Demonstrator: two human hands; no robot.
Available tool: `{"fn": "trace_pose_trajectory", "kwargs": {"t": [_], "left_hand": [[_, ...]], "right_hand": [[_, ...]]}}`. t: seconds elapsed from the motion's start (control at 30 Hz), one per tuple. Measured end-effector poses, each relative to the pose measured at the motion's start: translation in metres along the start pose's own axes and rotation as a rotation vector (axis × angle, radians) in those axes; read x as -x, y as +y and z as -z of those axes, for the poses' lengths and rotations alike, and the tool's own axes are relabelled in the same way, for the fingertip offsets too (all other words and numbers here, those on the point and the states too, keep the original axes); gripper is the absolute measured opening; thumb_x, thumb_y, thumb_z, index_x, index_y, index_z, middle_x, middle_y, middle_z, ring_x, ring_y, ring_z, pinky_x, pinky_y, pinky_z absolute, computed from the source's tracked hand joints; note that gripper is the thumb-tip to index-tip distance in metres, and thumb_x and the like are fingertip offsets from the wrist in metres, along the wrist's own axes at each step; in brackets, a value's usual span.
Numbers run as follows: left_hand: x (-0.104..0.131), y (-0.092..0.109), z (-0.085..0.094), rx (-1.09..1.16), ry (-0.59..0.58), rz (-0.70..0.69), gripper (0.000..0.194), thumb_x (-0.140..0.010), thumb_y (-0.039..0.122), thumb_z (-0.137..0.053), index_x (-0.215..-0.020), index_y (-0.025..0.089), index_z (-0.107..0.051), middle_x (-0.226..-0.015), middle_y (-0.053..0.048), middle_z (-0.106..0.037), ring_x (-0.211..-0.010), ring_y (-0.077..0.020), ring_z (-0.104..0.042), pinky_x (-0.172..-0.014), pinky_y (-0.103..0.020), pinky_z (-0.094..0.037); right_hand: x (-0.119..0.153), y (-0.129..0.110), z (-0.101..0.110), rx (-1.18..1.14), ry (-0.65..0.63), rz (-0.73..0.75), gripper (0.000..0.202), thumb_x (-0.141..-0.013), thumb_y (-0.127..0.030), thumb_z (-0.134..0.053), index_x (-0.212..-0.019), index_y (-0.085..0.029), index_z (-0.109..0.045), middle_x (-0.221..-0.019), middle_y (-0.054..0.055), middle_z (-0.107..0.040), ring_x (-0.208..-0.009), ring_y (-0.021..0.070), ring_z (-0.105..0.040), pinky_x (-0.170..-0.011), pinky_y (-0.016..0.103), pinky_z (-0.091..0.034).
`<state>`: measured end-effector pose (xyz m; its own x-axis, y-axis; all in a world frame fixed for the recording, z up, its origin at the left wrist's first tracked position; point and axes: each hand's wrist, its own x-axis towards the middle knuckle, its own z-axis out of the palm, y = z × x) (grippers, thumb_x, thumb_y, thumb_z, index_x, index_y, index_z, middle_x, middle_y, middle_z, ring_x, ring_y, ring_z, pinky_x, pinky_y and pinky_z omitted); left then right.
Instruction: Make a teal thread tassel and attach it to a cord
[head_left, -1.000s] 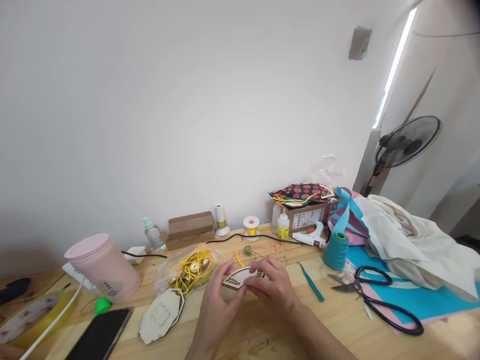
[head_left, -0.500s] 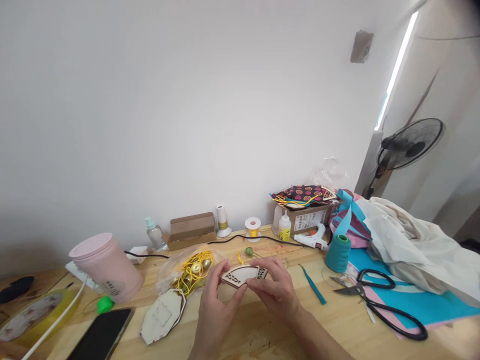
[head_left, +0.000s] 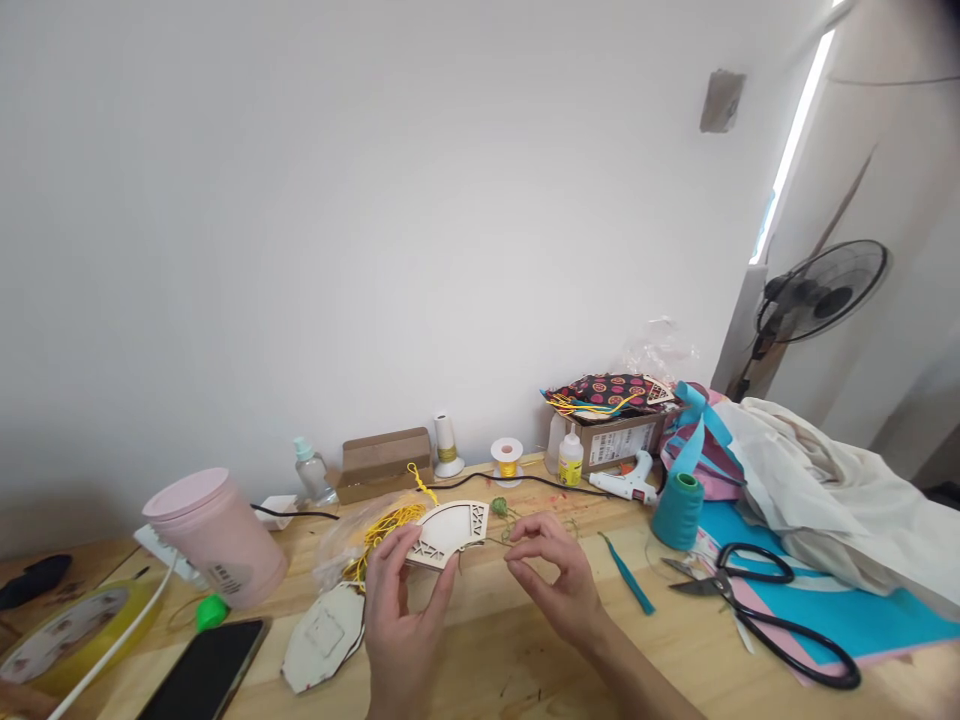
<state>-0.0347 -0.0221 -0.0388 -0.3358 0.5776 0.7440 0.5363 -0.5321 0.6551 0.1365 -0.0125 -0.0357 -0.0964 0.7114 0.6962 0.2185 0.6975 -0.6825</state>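
My left hand (head_left: 405,610) is closed on a fan-shaped wooden piece (head_left: 444,530), pinching its left side between thumb and fingers. The piece is pale, with lattice cutouts at both ends and a knotted yellow cord (head_left: 422,482) rising from its top edge. To the right of it, my right hand (head_left: 559,580) has thumb and fingertips pinched together. A thin dark cord (head_left: 495,543) runs from the lower edge of the wooden piece to these fingertips. Just behind lies a small green ball of thread (head_left: 499,507).
Pale octagonal boards (head_left: 322,640) and a black phone (head_left: 202,670) lie at left, near a pink canister (head_left: 217,535). On the right are black-handled scissors (head_left: 795,630), a teal thread cone (head_left: 678,512), a teal tassel (head_left: 628,575) and a white glue gun (head_left: 626,480).
My right hand has let go of the wooden piece and moved slightly away from it. The piece has shifted left and tilted in my left hand, showing its yellow cord.
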Motion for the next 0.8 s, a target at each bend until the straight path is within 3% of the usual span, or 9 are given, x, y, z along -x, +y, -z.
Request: {"fn": "trace_pose_trajectory", "kwargs": {"t": [0.13, 0.3, 0.43, 0.53, 0.63, 0.8], "left_hand": [[0.002, 0.001, -0.001, 0.003, 0.018, -0.038, 0.035, -0.066, 0.023, -0.063, -0.100, 0.023, -0.052, -0.102, -0.006, -0.048, -0.099, -0.0204, -0.047, -0.082, -0.035, -0.043], [0.007, 0.004, -0.004, 0.010, 0.023, -0.058, 0.035, -0.065, 0.024, -0.063, -0.099, 0.023, -0.052, -0.101, -0.006, -0.046, -0.100, -0.0218, -0.047, -0.082, -0.037, -0.044], [0.013, 0.005, -0.008, 0.008, 0.002, -0.082, 0.035, -0.065, 0.021, -0.063, -0.098, 0.023, -0.052, -0.103, -0.006, -0.046, -0.101, -0.0226, -0.047, -0.084, -0.039, -0.043], [0.014, 0.004, -0.009, -0.008, -0.017, -0.088, 0.034, -0.066, 0.022, -0.063, -0.098, 0.022, -0.052, -0.104, -0.006, -0.046, -0.102, -0.0231, -0.047, -0.084, -0.040, -0.042], [0.012, 0.003, -0.007, -0.019, 0.010, -0.072, 0.036, -0.065, 0.023, -0.063, -0.099, 0.023, -0.051, -0.102, -0.005, -0.046, -0.101, -0.0226, -0.047, -0.084, -0.039, -0.042], [0.001, 0.006, -0.001, 0.027, 0.092, -0.038, 0.037, -0.065, 0.022, -0.063, -0.100, 0.023, -0.051, -0.101, -0.005, -0.045, -0.099, -0.0198, -0.047, -0.081, -0.032, -0.043]], "right_hand": [[0.000, -0.001, 0.000, 0.005, 0.010, -0.058, 0.011, -0.076, -0.025, -0.053, -0.075, -0.020, -0.063, -0.080, 0.004, -0.056, -0.079, 0.0171, -0.052, -0.071, 0.030, -0.041], [0.007, 0.001, -0.012, 0.076, -0.117, -0.077, 0.018, -0.076, -0.030, -0.052, -0.072, -0.019, -0.065, -0.055, 0.000, -0.051, -0.058, 0.0126, -0.048, -0.057, 0.025, -0.037], [0.013, 0.000, -0.029, -0.193, -0.134, -0.399, 0.027, -0.071, -0.038, -0.057, -0.084, -0.017, -0.066, -0.051, -0.002, -0.048, -0.047, 0.0086, -0.038, -0.045, 0.020, -0.030], [0.014, -0.003, -0.037, -0.456, -0.096, -0.555, 0.026, -0.068, -0.040, -0.059, -0.070, -0.016, -0.068, -0.048, -0.003, -0.044, -0.046, 0.0076, -0.033, -0.044, 0.020, -0.027], [0.013, -0.003, -0.037, -0.539, -0.069, -0.584, 0.024, -0.064, -0.038, -0.063, -0.058, -0.015, -0.066, -0.046, -0.003, -0.042, -0.046, 0.0071, -0.031, -0.045, 0.021, -0.026], [0.011, -0.001, -0.028, -0.413, -0.086, -0.510, 0.021, -0.065, -0.033, -0.062, -0.055, -0.014, -0.066, -0.047, -0.002, -0.044, -0.046, 0.0075, -0.034, -0.044, 0.021, -0.025]]}}
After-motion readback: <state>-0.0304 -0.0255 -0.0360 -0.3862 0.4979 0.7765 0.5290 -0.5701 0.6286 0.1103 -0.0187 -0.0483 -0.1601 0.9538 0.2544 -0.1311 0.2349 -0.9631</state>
